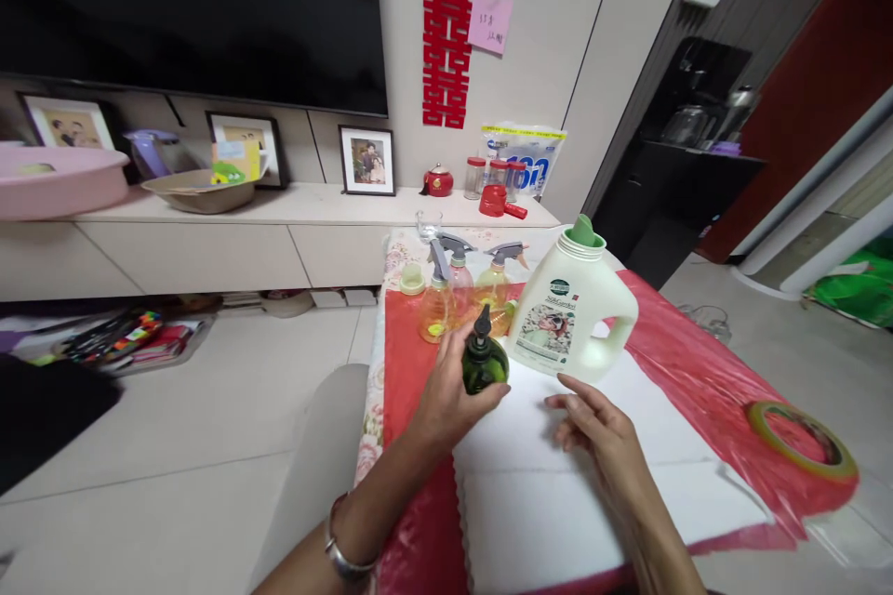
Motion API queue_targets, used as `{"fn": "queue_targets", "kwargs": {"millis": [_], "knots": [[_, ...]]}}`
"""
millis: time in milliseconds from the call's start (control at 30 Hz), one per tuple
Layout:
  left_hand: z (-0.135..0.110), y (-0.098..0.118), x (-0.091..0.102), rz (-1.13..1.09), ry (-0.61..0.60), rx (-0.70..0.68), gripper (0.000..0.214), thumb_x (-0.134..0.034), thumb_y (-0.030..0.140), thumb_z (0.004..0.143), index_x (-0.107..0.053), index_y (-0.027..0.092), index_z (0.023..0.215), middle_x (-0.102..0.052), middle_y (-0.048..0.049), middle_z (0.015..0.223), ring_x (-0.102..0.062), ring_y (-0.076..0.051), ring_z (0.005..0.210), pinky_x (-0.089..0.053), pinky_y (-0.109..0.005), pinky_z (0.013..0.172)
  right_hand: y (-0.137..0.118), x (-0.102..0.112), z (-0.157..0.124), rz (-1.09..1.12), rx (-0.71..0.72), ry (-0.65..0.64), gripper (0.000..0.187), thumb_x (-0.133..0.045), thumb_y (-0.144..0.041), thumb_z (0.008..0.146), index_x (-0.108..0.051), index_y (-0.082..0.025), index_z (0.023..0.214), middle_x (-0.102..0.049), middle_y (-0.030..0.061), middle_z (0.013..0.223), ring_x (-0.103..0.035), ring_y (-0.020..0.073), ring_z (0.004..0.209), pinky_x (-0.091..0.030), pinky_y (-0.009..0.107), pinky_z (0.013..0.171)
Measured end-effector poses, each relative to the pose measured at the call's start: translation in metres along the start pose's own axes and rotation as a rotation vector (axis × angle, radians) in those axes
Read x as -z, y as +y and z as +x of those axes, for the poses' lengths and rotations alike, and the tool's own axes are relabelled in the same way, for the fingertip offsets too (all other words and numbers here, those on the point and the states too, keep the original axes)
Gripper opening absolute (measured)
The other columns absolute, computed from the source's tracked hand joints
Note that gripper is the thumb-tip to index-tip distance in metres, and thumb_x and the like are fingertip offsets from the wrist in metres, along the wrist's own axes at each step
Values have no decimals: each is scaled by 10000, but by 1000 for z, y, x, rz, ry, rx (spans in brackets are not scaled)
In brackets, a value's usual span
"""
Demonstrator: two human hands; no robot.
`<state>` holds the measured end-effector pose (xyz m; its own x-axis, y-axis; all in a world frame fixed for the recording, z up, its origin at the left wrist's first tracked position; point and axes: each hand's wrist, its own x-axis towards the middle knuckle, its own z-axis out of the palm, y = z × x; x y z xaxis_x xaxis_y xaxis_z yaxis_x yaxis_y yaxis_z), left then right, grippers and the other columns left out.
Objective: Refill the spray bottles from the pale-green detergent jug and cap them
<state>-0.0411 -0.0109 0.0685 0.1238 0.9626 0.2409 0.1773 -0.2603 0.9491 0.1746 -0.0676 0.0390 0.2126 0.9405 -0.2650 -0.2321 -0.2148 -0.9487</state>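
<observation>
My left hand (450,395) is wrapped round a small dark green pump bottle (484,361) with a black pump top, holding it upright over the white sheet (558,483) on the table. My right hand (593,423) hovers just right of it with fingers loosely apart and nothing in them, fingertips near the base of a large white detergent jug (568,311) with a green spout. Behind the green bottle stand three orange-tinted spray bottles (460,293) with grey triggers.
A red plastic cover (698,372) lies over the table, with a roll of tape (802,442) at its right. A small green cap (411,279) and a glass (428,223) sit at the far end. A low cabinet (209,242) with picture frames and a pink basin (56,181) lines the wall.
</observation>
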Motion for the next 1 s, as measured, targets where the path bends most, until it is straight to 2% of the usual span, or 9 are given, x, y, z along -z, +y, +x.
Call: {"fn": "queue_targets", "kwargs": {"millis": [100,233,500,667,733,800,867,1000], "knots": [[5,-13,1,159,70,-71,710,-754,206,666,-470,210,1316,-558,-112,1261,-513,-319,1257,-400,-505,1101,4,14,-2,30,60,41,864,-881,-529,613,-561,-122,1304,-675,106,985,-560,112,599,-459,248,588],[8,-27,-2,268,166,-73,709,-743,245,696,-441,180,1334,-540,-131,1278,-507,-327,1273,-403,-521,1100,16,28,-3,118,118,56,807,-894,-478,607,-587,-119,1262,-665,95,941,-541,115,616,-450,256,600],[13,-39,-4,308,202,-53,735,-711,322,757,-382,144,1390,-502,-161,1315,-465,-339,1319,-361,-549,1138,19,33,-2,171,147,63,776,-898,-461,611,-602,-125,1245,-658,103,955,-545,122,655,-463,249,612],[-5,-42,-2,301,257,27,872,-714,402,757,-291,102,1458,-379,-213,1443,-358,-380,1408,-307,-591,1172,22,31,-4,144,186,38,693,-858,-506,665,-625,-147,1211,-652,92,944,-543,116,655,-461,240,613],[-18,-42,0,314,332,22,805,-669,409,807,-303,103,1455,-396,-212,1430,-368,-372,1400,-316,-601,1162,22,30,-4,129,199,29,634,-834,-531,691,-642,-154,1164,-652,91,939,-546,117,645,-456,240,602],[-33,-41,2,329,418,-30,639,-614,383,864,-382,136,1406,-458,-183,1374,-427,-345,1354,-349,-591,1141,22,27,-4,115,208,16,564,-813,-542,714,-658,-155,1094,-649,87,923,-549,117,637,-450,238,592],[-47,-38,2,329,393,-108,469,-575,349,906,-474,178,1330,-515,-149,1324,-484,-308,1297,-397,-546,1109,22,22,-4,97,219,-10,500,-787,-550,744,-665,-155,1025,-642,76,899,-545,112,627,-446,234,590],[-65,-26,-5,307,126,-193,220,-499,313,968,-620,222,1127,-632,-97,1145,-599,-244,1099,-496,-410,949,27,3,-7,35,238,-110,472,-702,-602,816,-652,-135,869,-619,68,791,-533,109,598,-433,234,586]]}}
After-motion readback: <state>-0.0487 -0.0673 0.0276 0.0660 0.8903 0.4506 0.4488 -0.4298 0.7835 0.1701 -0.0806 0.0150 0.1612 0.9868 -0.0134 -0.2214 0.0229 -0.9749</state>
